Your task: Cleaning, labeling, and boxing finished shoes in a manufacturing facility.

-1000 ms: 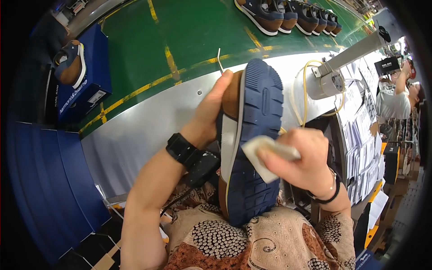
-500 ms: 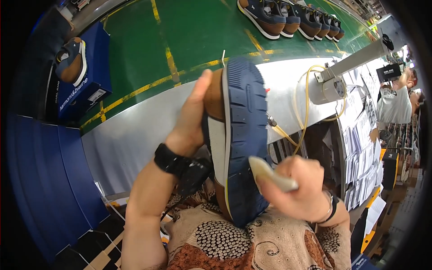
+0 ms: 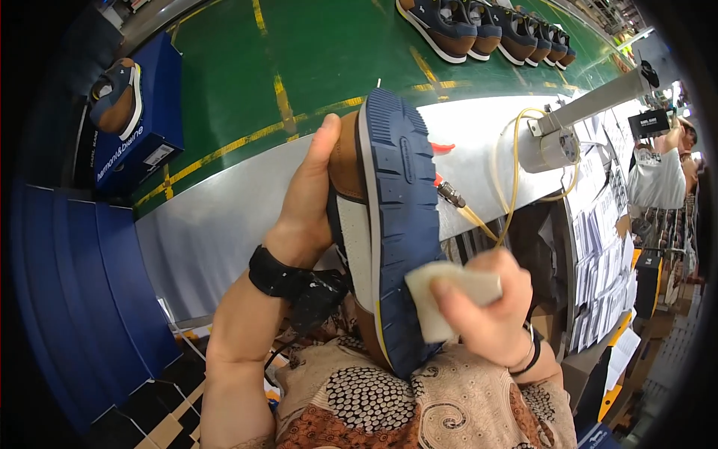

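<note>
My left hand (image 3: 305,198) grips a sneaker (image 3: 407,202) by its brown and white upper, toe end up and heel against my patterned clothing. Its navy ridged sole faces right and toward me. My right hand (image 3: 490,307) is closed on a cream-coloured cloth or pad (image 3: 441,295), somewhat blurred, which lies against the lower part of the sole. Most of the left fingers are hidden behind the shoe.
A silver metal table (image 3: 202,217) spans the front, with a red-tipped air hose fitting (image 3: 449,193) on it. Beyond lies a green surface (image 3: 224,82) carrying several sneakers (image 3: 441,34). One sneaker (image 3: 120,97) rests on a blue box (image 3: 161,112). At right are a grey pipe arm (image 3: 598,97) and papers (image 3: 598,254).
The cloth has turned to show its broad face and sits slightly lower on the sole. The sneaker and left hand have shifted a little left, uncovering more of the hose fitting.
</note>
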Demonstrator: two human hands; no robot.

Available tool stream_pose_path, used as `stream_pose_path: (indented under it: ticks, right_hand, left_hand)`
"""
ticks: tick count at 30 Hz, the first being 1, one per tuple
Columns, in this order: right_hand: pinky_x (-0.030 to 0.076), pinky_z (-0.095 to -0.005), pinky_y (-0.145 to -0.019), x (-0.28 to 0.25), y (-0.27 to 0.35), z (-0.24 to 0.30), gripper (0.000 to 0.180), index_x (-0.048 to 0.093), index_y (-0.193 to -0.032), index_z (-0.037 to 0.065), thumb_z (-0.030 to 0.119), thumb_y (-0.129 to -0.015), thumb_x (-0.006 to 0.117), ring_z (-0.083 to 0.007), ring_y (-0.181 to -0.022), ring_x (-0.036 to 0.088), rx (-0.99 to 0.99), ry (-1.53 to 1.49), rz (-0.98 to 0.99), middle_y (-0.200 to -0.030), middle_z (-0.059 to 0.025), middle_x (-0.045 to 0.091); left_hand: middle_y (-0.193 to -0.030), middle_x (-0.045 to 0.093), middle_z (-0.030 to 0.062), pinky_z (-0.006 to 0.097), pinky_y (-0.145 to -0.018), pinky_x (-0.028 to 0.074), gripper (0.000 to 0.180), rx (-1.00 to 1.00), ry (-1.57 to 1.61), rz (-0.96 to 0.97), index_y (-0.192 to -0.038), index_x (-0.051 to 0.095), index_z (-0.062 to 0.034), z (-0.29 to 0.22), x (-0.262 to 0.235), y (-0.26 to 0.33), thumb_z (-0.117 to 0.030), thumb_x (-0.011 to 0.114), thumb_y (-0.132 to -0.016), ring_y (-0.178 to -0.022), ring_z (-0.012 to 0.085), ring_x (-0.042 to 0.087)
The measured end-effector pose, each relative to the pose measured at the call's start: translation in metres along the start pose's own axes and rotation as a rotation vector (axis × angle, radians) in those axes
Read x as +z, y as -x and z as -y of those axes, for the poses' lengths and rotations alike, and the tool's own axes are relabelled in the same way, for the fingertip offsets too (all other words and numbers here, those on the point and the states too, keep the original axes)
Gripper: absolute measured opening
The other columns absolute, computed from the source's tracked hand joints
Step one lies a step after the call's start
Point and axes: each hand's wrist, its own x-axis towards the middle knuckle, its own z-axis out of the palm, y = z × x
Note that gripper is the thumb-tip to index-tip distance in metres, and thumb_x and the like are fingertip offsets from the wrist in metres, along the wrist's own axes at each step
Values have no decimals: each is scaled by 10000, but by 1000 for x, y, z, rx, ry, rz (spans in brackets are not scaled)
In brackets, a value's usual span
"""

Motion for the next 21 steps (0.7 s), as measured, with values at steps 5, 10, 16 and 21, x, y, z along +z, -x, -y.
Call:
stream_pose_path:
  ticks: [5,10,16,21]
  right_hand:
    - [422,-262,-465,13,-28,0,241,527,-716,16,123,-711,743,-97,-497,544,66,-84,-201,-564,-59,562]
    - [453,-243,-493,-15,3,-6,262,524,-716,20,146,-711,753,-77,-548,582,187,-161,209,-612,-70,603]
    - [442,-258,-463,-6,-6,-16,248,545,-713,14,149,-710,753,-109,-515,594,-2,-13,15,-591,-60,601]
    - [418,-271,-429,-6,-37,7,206,550,-699,48,94,-709,751,-138,-442,549,-102,-221,82,-552,-58,562]
  left_hand:
    - [-1070,623,119,335,-821,519,605,38,-57,-94,-1193,510,-19,-1,7,4,-529,306,-940,-938,205,625]
    - [-1062,625,122,336,-821,518,610,27,33,-11,-1184,518,-18,-6,-16,3,-540,330,-930,-938,210,624]
    - [-1104,612,149,359,-832,519,676,-31,81,-25,-1224,486,-6,3,-2,-10,-585,329,-913,-961,229,622]
    - [-1116,605,164,375,-824,529,735,-24,-48,60,-1230,477,7,3,0,-14,-628,363,-879,-960,243,625]
